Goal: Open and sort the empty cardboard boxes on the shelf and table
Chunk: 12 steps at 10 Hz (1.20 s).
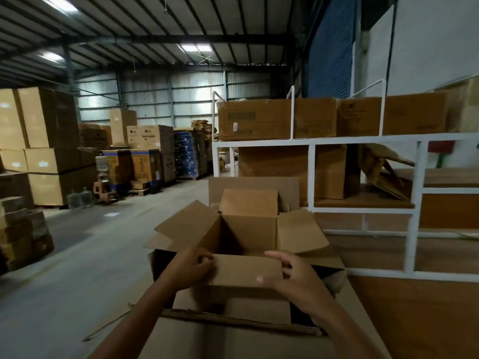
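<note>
An open brown cardboard box point(250, 234) stands in front of me, its four flaps spread and its inside empty. My left hand point(190, 268) grips the left end of the near flap point(246, 270). My right hand point(293, 277) grips the right end of that same flap. The box sits inside or on a larger open carton point(233, 330) below it. More cardboard boxes point(277, 117) line the top of the white metal shelf point(311, 174) at the right, and a collapsed box point(383, 172) leans on a lower level.
A wooden table top point(414, 320) runs along my right under the shelf. Stacks of cartons point(39, 146) fill the warehouse's left side and back. Water bottles point(79, 198) stand on the concrete floor point(77, 281) at left.
</note>
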{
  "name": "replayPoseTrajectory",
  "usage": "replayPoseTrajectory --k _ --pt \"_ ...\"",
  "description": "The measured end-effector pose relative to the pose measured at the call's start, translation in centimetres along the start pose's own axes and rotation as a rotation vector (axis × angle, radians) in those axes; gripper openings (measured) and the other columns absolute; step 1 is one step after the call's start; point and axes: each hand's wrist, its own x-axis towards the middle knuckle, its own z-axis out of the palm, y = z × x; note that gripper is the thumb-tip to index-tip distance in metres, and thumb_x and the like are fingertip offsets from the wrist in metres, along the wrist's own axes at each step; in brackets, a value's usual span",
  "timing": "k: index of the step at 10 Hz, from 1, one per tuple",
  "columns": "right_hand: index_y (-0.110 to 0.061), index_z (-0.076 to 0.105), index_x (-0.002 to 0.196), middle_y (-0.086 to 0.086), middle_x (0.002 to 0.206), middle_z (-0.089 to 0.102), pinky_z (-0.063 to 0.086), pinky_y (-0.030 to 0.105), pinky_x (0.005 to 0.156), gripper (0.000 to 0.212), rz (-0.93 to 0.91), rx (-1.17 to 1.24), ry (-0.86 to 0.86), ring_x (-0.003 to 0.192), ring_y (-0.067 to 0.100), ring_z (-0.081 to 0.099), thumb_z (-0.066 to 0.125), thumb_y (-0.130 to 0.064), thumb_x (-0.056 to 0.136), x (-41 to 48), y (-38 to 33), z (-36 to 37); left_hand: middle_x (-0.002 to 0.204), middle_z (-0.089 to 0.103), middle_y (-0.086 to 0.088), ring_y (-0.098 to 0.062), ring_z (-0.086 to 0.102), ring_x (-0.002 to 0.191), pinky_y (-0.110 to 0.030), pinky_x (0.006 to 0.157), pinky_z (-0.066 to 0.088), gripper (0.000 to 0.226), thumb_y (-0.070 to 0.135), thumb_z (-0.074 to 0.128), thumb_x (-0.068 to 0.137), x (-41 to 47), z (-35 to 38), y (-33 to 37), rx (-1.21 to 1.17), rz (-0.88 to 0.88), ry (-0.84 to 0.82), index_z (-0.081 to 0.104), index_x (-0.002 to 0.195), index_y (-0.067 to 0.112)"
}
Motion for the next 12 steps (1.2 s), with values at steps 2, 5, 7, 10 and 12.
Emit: replayPoseTrajectory --k 2,5,7,10,12 --pt "-0.034 0.062 0.121 -0.022 0.108 0.060 0.046 0.020 0.086 0.026 -0.236 -0.698 0.066 0.096 -0.002 0.056 0.058 -0.031 0.095 1.0 -3.5 1.0 0.074 0.063 0.004 -0.012 0.058 0.067 -0.024 0.067 0.044 0.053 0.066 0.042 0.091 1.8 -4.4 2.1 -0.008 0.163 -0.296 0.066 0.075 0.022" --pt "-0.024 0.054 0.088 -0.006 0.085 0.057 0.045 0.031 0.071 0.025 -0.120 -0.878 0.301 0.077 0.009 0.053 0.038 -0.038 0.101 7.9 -1.8 3.2 0.068 0.058 0.009 -0.006 0.056 0.060 -0.022 0.054 0.039 0.042 0.057 0.045 0.095 6.1 -2.0 -0.4 0.322 0.297 -0.011 0.058 0.071 0.025" --pt "-0.030 0.053 0.093 -0.007 0.104 0.059 0.032 0.044 0.100 0.037 0.125 -1.067 0.300 0.102 0.016 0.053 0.022 -0.047 0.102 7.9 2.7 5.8 0.068 0.059 0.008 -0.007 0.056 0.061 -0.026 0.057 0.037 0.070 0.075 0.017 0.090 8.5 3.8 -2.4 0.279 0.303 -0.153 0.059 0.068 0.024" --pt "-0.030 0.059 0.107 -0.007 0.113 0.060 0.021 0.053 0.111 0.045 0.139 -0.972 0.216 0.113 0.020 0.050 0.022 -0.055 0.100 7.0 2.2 6.0 0.075 0.064 0.002 -0.017 0.062 0.069 -0.038 0.074 0.054 0.074 0.076 0.012 0.088 8.0 4.6 -3.5 0.358 0.366 -0.009 0.061 0.075 0.023" --pt "-0.028 0.043 0.139 -0.006 0.140 0.045 0.032 0.034 0.104 0.043 0.010 -0.750 0.282 0.130 0.016 0.040 0.041 -0.047 0.100 3.6 -0.8 4.9 0.145 0.045 -0.010 -0.024 0.053 0.123 -0.041 0.098 0.047 0.073 0.065 0.021 0.095 6.0 3.2 -2.4 0.138 0.447 0.074 0.021 0.151 0.019"
